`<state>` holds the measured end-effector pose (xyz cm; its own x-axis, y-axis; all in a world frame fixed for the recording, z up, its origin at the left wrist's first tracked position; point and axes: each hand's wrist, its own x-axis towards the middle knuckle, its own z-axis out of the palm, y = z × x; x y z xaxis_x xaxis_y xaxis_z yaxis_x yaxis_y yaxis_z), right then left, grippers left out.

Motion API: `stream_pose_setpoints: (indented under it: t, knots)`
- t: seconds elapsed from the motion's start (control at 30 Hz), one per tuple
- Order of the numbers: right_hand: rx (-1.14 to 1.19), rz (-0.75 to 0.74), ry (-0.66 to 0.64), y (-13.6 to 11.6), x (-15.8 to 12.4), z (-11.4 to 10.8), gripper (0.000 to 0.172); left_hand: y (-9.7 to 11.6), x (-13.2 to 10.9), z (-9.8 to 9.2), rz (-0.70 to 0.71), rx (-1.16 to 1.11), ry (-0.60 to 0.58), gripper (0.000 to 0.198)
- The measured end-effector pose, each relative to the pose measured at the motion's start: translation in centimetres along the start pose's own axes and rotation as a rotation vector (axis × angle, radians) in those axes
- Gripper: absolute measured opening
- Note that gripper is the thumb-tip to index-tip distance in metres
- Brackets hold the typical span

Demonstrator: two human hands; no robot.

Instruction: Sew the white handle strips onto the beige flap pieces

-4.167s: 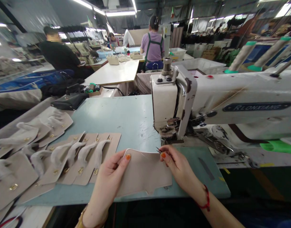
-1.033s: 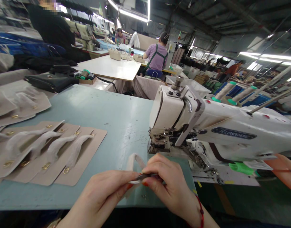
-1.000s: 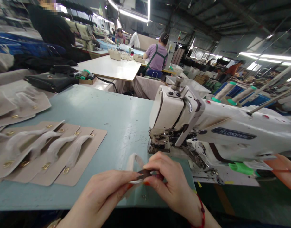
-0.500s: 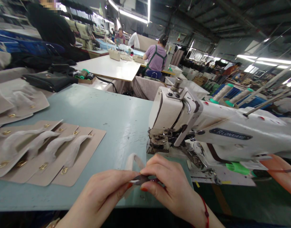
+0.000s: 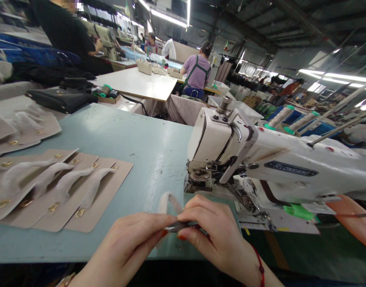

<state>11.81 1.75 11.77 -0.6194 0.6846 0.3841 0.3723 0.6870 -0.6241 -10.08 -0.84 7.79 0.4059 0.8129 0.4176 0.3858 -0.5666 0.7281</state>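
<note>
Over the front edge of the table, my left hand [image 5: 132,237] and my right hand [image 5: 214,231] meet, thumbs and fingertips pinched. Between them is a small dark grey piece [image 5: 181,226], mostly covered by the fingers; its kind cannot be made out. Just behind the fingertips a narrow beige strap [image 5: 174,202] rises in a bend, and its lower part is hidden by the hands. To the left, overlapping beige panels [image 5: 111,191] lie on the table, each with a wrapped handle [image 5: 94,185] and gold-coloured hardware [image 5: 80,213].
A white sewing machine [image 5: 278,155] stands close on the right, its head beside my right hand. The pale blue-green table [image 5: 135,135] bears a black bag [image 5: 63,99] and thread spools [image 5: 106,91] near its far left. Co-workers sit beyond; another person's arm [image 5: 350,219] shows far right.
Both hands stay almost in place, still pinching the dark grey piece, which has shifted only slightly. At upper left, a co-worker's forearm has come into view beside a machine.
</note>
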Motion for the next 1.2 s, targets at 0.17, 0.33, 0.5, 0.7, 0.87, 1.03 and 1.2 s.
stream_pose_setpoints:
  t: [0.17,0.33,0.5,0.7,0.87,1.03,1.2]
  knots:
    - [-0.044,0.044,-0.017,-0.5,0.0,-0.3,0.024,0.1,0.2,-0.1,0.022,-0.012,0.003,0.027]
    - [-0.073,0.096,-0.029,-0.6,-0.3,-1.1,0.019,0.1,0.2,-0.1,0.001,0.013,0.013,0.028]
    - [-0.100,0.127,-0.050,-0.6,-0.3,-1.9,0.020,0.2,0.3,0.0,-0.008,0.039,0.009,0.027]
    - [-0.190,0.108,-0.114,-2.1,0.5,-2.2,0.031,0.6,0.4,0.3,-0.008,0.010,0.036,0.024]
    - [-0.247,0.089,-0.133,-2.5,0.9,-2.4,0.036,0.7,0.5,0.5,0.014,0.001,0.015,0.027]
    - [-0.267,0.100,-0.156,-2.4,0.9,-2.5,0.029,0.8,0.7,0.4,0.006,-0.022,0.029,0.023]
    - [-0.268,0.119,-0.171,-3.0,1.2,-2.6,0.024,0.9,0.6,0.4,0.020,-0.028,0.021,0.025]
